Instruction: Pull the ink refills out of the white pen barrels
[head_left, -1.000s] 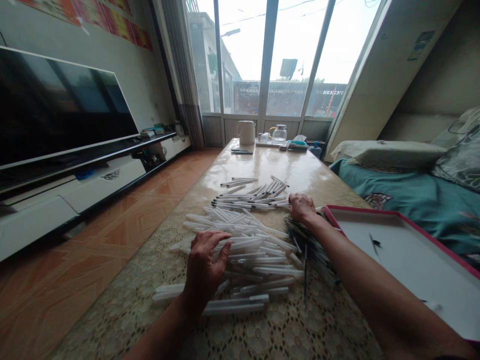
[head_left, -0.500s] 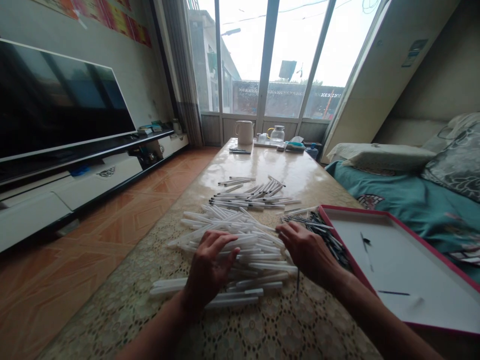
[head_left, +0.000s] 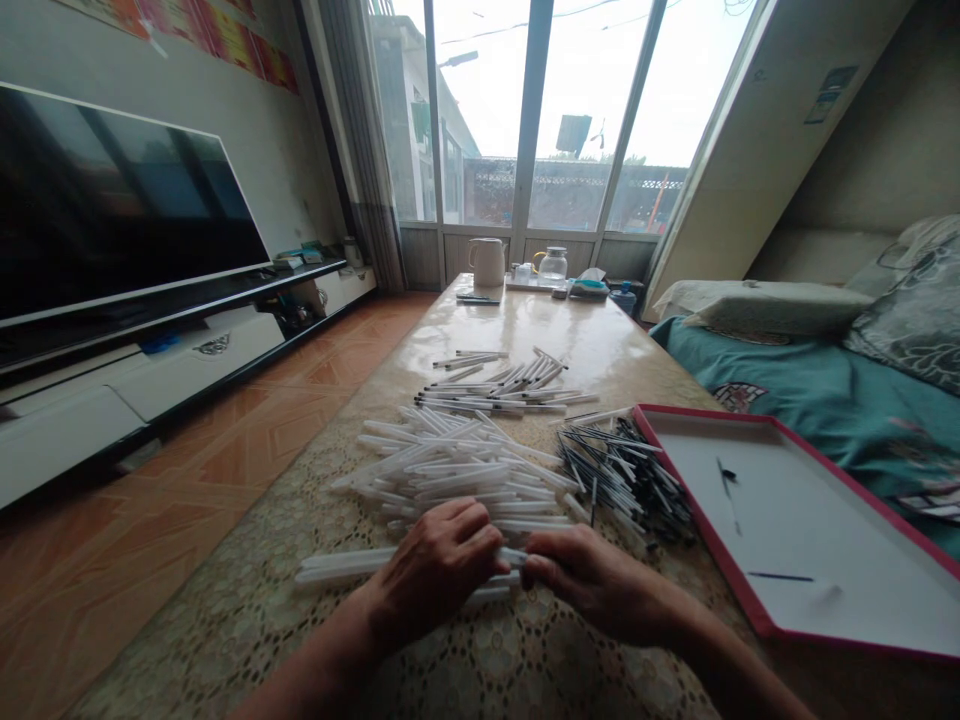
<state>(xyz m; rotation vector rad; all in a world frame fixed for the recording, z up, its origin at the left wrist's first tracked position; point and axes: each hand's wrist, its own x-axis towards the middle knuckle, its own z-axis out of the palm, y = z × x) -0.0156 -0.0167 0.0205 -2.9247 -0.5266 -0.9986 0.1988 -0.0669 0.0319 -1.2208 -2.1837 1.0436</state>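
Pen barrels (head_left: 337, 566) crosswise in hands (head_left: 439, 570) (head_left: 592, 585)

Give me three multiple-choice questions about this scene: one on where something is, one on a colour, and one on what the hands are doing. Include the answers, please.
1. Where is the heap of dark pen refills?
A) On the teal bedcover
B) On the table beside the tray
C) On the tiled floor

2. What colour is the tray's rim?
A) Red
B) Blue
C) Green

3. What are the left hand and right hand doing?
A) Lying flat and empty
B) Lifting a white jug
C) Gripping white pen barrels

Answers:
1. B, because the heap lies on the tabletop just outside the tray's edge.
2. A, because a red band runs around the tray's white base.
3. C, because the fingers of both hands close around the barrels.
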